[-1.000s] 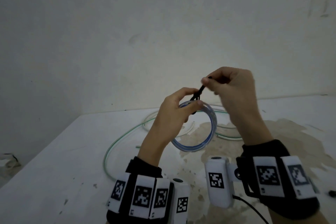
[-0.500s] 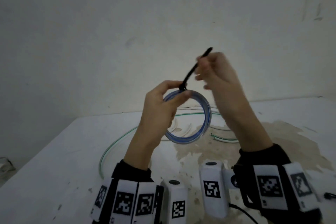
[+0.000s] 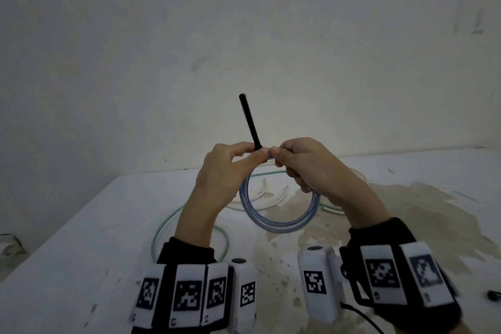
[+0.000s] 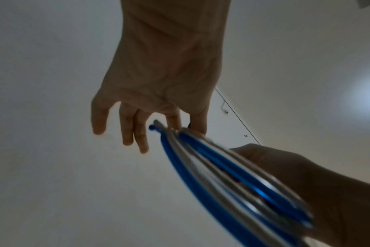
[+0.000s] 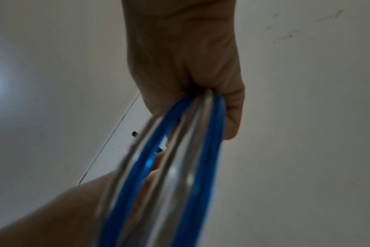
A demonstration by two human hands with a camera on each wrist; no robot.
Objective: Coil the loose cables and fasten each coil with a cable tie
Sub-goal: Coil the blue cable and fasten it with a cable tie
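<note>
A blue and clear cable coil (image 3: 279, 221) hangs in the air above the table, held at its top by both hands. A black cable tie (image 3: 250, 122) is looped round the top of the coil, and its tail sticks up, leaning left. My left hand (image 3: 252, 153) pinches the coil at the tie with thumb and forefinger (image 4: 175, 122), its other fingers hanging loose. My right hand (image 3: 279, 157) is curled round the coil strands (image 5: 192, 142) just right of the tie. The tie's head is hidden between the fingertips.
A loose green cable (image 3: 168, 222) curves over the white table (image 3: 81, 252) under my left forearm. Short white cable pieces (image 3: 260, 192) lie behind the coil. A brown stain (image 3: 406, 211) covers the right side. A small black object (image 3: 492, 295) lies at the right edge.
My right hand pulled the tie's tail up and to the right, then let it go and came down to grip the coil. The tail now stands free, leaning left.
</note>
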